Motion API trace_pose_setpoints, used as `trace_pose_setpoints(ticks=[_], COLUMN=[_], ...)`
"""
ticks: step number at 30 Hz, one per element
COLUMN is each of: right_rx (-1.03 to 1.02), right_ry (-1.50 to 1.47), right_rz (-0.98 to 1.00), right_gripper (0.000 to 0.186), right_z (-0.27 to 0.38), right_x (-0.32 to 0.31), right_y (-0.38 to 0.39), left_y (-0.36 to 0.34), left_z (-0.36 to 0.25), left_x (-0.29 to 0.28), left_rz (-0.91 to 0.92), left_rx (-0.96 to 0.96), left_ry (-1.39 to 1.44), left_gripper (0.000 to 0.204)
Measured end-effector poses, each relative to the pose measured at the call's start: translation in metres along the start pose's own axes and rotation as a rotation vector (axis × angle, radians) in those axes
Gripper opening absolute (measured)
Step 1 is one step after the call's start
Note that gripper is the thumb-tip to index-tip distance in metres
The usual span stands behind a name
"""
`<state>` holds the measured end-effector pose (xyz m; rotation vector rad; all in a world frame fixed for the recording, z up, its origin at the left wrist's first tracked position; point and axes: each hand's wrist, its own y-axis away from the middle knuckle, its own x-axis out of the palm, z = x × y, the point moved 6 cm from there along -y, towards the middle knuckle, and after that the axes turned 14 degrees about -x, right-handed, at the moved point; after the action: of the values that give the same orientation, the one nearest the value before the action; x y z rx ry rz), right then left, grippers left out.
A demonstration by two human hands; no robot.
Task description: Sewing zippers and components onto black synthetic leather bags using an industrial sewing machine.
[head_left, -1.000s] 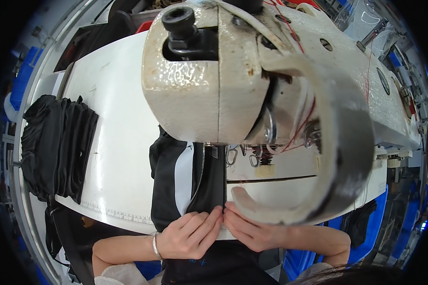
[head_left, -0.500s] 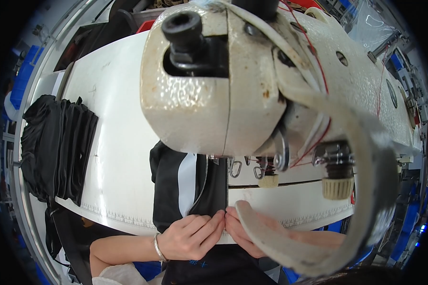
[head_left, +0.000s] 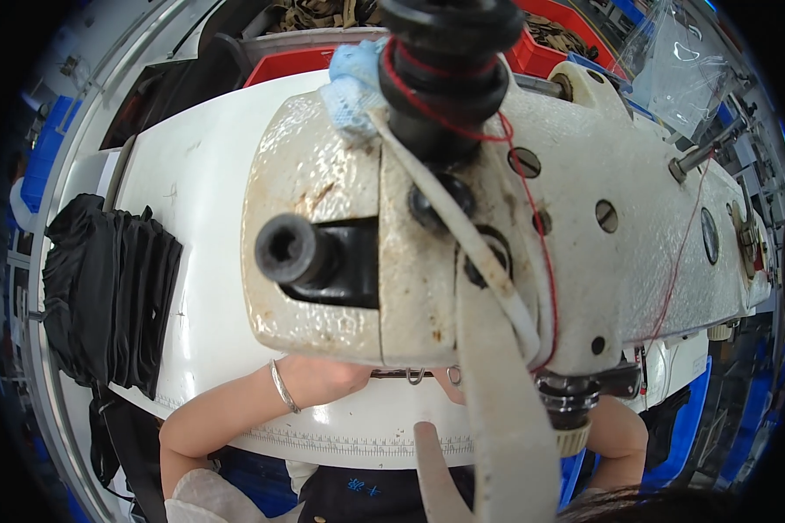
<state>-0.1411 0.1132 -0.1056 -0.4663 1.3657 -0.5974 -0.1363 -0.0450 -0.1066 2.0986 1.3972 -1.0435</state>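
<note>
A white sewing machine (head_left: pixel 314 200) fills the middle of the view. My left hand (head_left: pixel 330 378), with a bangle at its wrist, reaches in under the front edge of the machine head. Its fingers are hidden there, so I cannot tell what they hold. Only a sliver of my right hand (head_left: pixel 450 387) shows beneath the head, beside a small metal thread hook (head_left: pixel 416 376). A pale curved strap-like part (head_left: pixel 501 392) and the machine cover the rest of it. The black zippered cloth is out of sight.
A stack of black fabric pieces (head_left: pixel 109 296) lies on the left of the white table (head_left: pixel 214 209). A light blue cloth (head_left: pixel 354 91) and red thread (head_left: pixel 545 261) are on the machine. Red bins (head_left: pixel 545 57) stand behind it. A ruler scale (head_left: pixel 340 440) runs along the near edge.
Both hands have moved away from me, from the near table edge to under the machine head. The view has shifted, and the black zippered cloth has gone out of sight.
</note>
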Motion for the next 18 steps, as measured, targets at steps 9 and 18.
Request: trace_pose_setpoints(ticks=[9, 18], right_rx=[0.199, 0.114], right_ry=[-0.051, -0.080], right_rz=[0.118, 0.041], right_gripper=[0.012, 0.022], right_z=[0.001, 0.003], right_x=[0.013, 0.006], right_y=[0.013, 0.012], left_y=[0.017, 0.022], left_z=[-0.008, -0.017], left_x=[-0.011, -0.005], left_rz=[-0.192, -0.111], left_rx=[0.091, 0.092], left_ry=[-0.219, -0.184], left_gripper=[0.037, 0.037])
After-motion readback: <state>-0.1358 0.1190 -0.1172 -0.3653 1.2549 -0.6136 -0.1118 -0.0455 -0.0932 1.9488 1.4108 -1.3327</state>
